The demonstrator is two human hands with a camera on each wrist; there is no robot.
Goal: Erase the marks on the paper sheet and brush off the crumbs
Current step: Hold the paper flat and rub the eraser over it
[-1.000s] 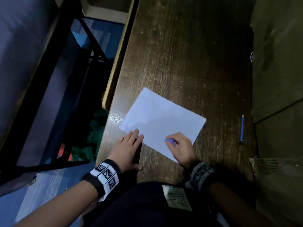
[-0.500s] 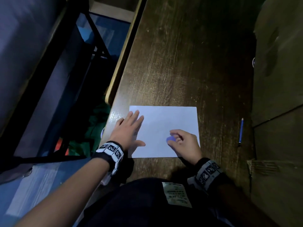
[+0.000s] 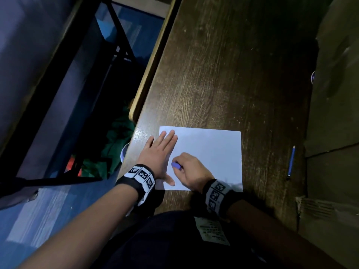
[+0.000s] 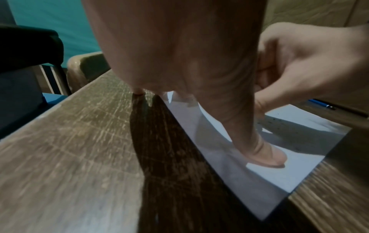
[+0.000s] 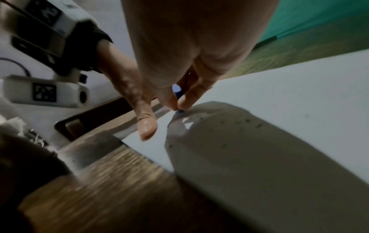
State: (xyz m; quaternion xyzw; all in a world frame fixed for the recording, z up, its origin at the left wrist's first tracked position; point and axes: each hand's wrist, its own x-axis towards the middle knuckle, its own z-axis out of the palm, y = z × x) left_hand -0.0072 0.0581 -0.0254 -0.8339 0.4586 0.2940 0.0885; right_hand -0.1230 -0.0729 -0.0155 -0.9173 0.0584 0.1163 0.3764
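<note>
My left hand [image 3: 158, 152] lies flat on the paper sheet [image 3: 213, 150]; right hand [image 3: 191, 171] pinches blue eraser [image 3: 176, 165]; hard rubbing might crease it

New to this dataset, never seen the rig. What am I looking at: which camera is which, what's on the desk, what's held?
No robot here: a person works bare-handed, with a camera on the head and one on each wrist. The head view looks down at a wooden desk. On it lie a paper sheet and, off to the right, a blue pencil. The left hand lies flat on the sheet's left edge. The right hand pinches a small blue eraser against the paper. The right wrist view shows dark crumbs on the sheet.
</note>
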